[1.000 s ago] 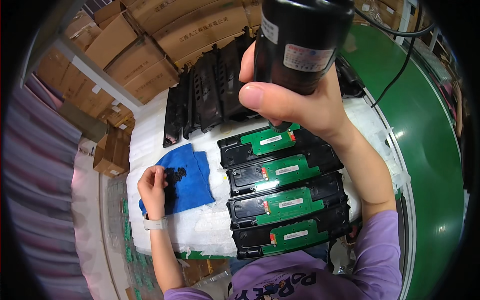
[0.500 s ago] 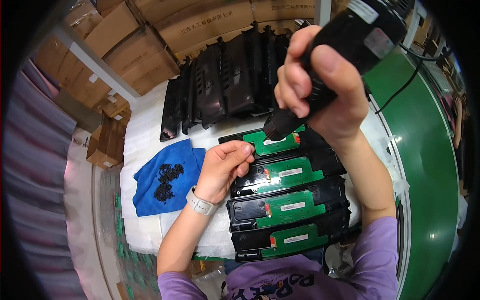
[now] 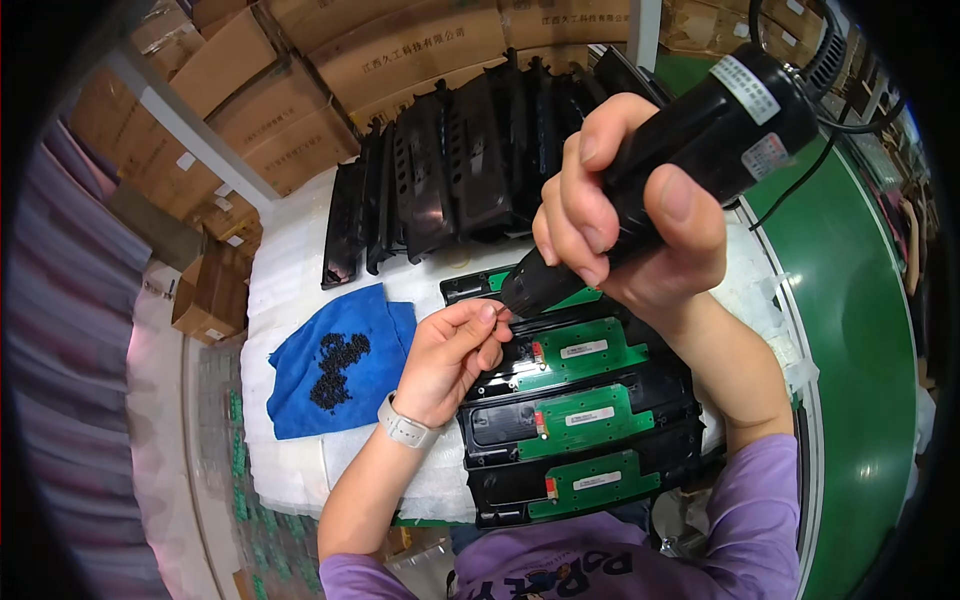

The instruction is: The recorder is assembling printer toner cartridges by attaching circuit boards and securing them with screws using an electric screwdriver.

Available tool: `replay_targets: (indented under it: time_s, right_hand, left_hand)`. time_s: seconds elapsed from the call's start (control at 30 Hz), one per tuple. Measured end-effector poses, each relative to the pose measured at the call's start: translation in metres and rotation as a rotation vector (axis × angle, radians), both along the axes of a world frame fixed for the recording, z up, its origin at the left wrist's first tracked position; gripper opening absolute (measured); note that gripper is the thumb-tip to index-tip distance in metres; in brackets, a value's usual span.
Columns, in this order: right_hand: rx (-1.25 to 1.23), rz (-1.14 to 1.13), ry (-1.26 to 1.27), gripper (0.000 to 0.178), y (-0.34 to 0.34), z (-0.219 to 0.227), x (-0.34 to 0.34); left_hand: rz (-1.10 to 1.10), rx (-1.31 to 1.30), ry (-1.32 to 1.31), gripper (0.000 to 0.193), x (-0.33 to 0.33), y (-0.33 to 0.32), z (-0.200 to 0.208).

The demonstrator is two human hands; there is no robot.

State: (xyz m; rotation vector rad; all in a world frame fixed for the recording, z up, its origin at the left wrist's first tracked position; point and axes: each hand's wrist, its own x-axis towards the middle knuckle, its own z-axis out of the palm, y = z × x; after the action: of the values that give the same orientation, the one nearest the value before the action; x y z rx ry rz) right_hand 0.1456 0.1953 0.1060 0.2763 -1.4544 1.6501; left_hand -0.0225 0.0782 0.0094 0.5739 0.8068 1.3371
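Note:
My right hand [image 3: 680, 255] is wrapped round a black electric screwdriver [image 3: 700, 120], tilted with its nose down to the left. At the nose's tip, my left hand [image 3: 452, 350] pinches thumb and forefinger together; anything between them is too small to make out. Beneath both hands lies a row of black plastic panels [image 3: 498, 420], each bearing a green circuit board [image 3: 625, 415] with a white label. The screwdriver and right hand partly cover the farthest panel. To the left, a heap of tiny black pieces, seemingly screws [image 3: 340, 370], rests on a blue cloth [image 3: 295, 385].
Several more black plastic panels [image 3: 430, 170] stand close together at the far side of the white-covered table [image 3: 300, 235]. Cardboard boxes [image 3: 410, 50] are stacked behind them. A black cord [image 3: 800, 185] hangs at the right, over the green floor [image 3: 860, 320].
My right hand has brought the screwdriver down and left, so its nose now meets my left fingertips. My left hand has shifted slightly downward, still pinched.

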Motion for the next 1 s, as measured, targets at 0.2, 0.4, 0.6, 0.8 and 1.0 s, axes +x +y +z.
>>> replay_targets:
  time_s: [0.2, 0.4, 0.6, 0.8, 1.0]
  right_hand:
    - [-0.027, -0.016, 0.016, 0.039, -0.001, -0.001, 0.0]
    - [-0.014, -0.026, 0.001, 0.039, -0.002, -0.002, 0.0]
    - [-0.03, -0.089, -0.015, 0.038, -0.008, -0.004, -0.002]
    - [-0.207, -0.096, 0.111, 0.031, -0.001, -0.008, -0.013]
    - [-0.078, -0.256, -0.155, 0.02, 0.01, -0.011, -0.036]
  left_hand:
    - [0.021, 0.026, 0.006, 0.018, 0.0, 0.0, -0.001]
    - [-0.007, 0.03, -0.039, 0.018, -0.003, 0.001, -0.006]
    - [0.046, 0.034, -0.054, 0.018, 0.002, 0.001, -0.009]
    - [0.067, 0.017, 0.316, 0.016, 0.002, 0.0, 0.007]
    - [0.259, -0.012, 0.483, 0.015, -0.021, 0.007, 0.0]
